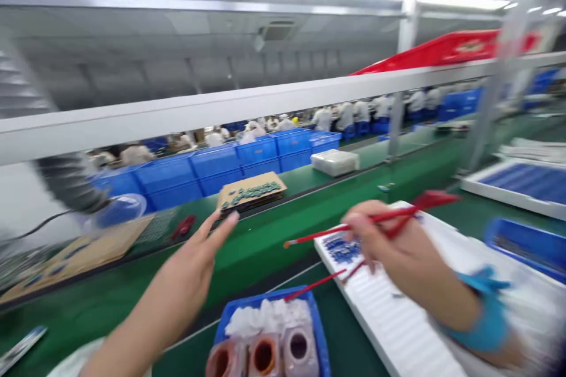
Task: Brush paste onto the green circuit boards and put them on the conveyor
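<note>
My left hand is stretched forward over the green belt, fingers out and apart, holding nothing; it points toward a brown board carrying small dark parts. My right hand is closed round red tweezers, their tips out to the left above a white ribbed tray that holds a patch of small blue parts. A blue band sits on my right wrist. The picture is smeared by motion.
A blue tray with white wads and three small pots lies near me. Blue crates and a white box line the far side of the belt. A grey rail crosses above. People in white work beyond.
</note>
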Demonstrator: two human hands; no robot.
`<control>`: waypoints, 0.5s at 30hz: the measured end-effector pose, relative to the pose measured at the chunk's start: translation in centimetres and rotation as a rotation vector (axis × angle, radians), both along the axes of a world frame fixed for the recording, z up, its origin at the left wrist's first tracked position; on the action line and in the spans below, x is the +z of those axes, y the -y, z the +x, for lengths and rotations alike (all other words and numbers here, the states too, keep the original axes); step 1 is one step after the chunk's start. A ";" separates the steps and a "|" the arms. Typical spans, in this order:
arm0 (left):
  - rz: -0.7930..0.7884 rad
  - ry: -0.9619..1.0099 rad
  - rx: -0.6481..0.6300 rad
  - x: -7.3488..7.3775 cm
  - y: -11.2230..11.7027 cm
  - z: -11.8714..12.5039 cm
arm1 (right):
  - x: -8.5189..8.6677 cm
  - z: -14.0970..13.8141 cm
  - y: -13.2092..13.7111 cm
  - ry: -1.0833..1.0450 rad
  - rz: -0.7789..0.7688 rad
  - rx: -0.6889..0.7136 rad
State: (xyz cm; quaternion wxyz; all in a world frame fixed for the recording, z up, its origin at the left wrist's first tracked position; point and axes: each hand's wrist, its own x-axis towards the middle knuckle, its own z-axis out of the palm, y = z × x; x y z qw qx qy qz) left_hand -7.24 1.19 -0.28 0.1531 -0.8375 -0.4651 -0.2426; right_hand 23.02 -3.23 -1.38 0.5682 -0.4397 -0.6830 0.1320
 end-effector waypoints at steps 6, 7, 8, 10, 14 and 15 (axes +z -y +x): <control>0.415 -0.079 -0.290 -3.0 4.6 13.4 | 0.0 -3.5 1.8 -0.062 0.162 0.022; 0.423 -0.071 -0.272 -3.5 4.4 14.5 | -0.4 -3.7 2.3 -0.077 0.164 -0.005; 0.424 -0.072 -0.259 -3.9 4.0 15.4 | -0.9 -3.7 2.7 -0.086 0.168 -0.028; 0.412 -0.073 -0.241 -4.4 3.0 16.6 | -1.7 -3.3 3.4 -0.092 0.181 -0.066; 0.367 -0.063 -0.231 -5.0 2.0 18.8 | -2.5 -1.2 4.6 -0.015 0.153 -0.006; 0.357 -0.071 -0.236 -5.1 2.0 19.3 | -2.5 -0.5 5.0 0.032 0.140 0.033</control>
